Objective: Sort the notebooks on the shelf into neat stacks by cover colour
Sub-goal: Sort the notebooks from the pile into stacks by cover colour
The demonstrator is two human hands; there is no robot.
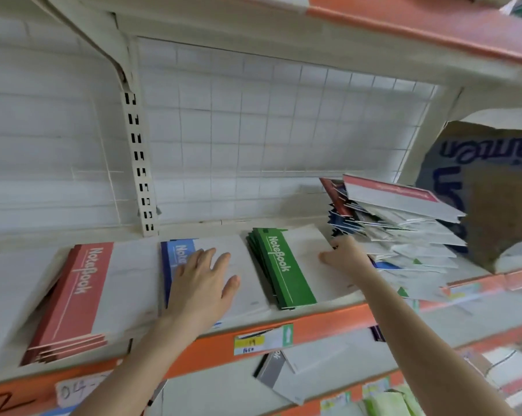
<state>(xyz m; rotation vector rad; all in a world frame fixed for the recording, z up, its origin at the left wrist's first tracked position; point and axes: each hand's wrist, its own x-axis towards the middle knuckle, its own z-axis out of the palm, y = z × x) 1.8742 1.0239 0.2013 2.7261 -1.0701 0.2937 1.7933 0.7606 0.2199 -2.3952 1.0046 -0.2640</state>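
Note:
Three sorted stacks lie on the shelf (193, 232): a red notebook stack (82, 292) at the left, a blue stack (175, 253) in the middle and a green stack (280, 268) to its right. My left hand (202, 280) rests flat with spread fingers on the blue stack. At the far right edge of the green stack, my right hand (343, 253) has its fingers curled against the base of a tall, messy pile of mixed notebooks (403, 223). What those fingers hold is hidden.
A brown cardboard box (493, 193) with blue lettering stands right of the messy pile. An upper shelf (403, 22) overhangs. The shelf's orange front edge (328, 322) carries price labels. A lower shelf holds a grey notebook (271, 367) and loose notebooks.

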